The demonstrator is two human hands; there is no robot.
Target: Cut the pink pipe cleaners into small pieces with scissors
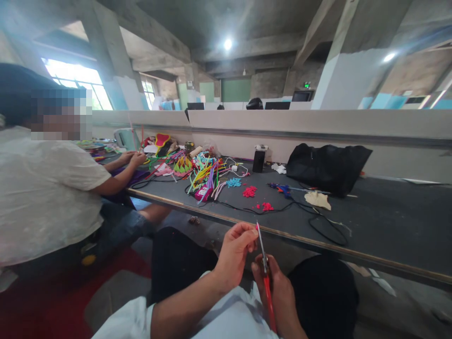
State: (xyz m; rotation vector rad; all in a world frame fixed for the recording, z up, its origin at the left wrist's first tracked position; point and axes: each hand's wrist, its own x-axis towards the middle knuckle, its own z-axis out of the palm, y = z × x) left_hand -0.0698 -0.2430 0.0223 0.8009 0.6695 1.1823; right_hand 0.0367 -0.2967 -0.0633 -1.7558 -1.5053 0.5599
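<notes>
My left hand (235, 252) is closed in a pinch in front of the table's edge. A tiny pink piece (257, 227) shows at its fingertips; its kind is too small to make out. My right hand (280, 287) is wrapped round red-handled scissors (262, 245), whose blades point up and reach right beside the pinched fingertips. On the table ahead lie two small heaps of pinkish-red bits, a nearer heap (267, 206) and a farther heap (249, 191). Blue bits (233, 182) form another heap to their left.
Colourful fuzzy stems (208, 174) are piled left of the heaps. A black cable (243, 208) runs along the dark table (384, 226). A phone (259, 161) stands upright near a black bag (326, 167). At left, a co-worker (52, 188) sits with both hands over the table.
</notes>
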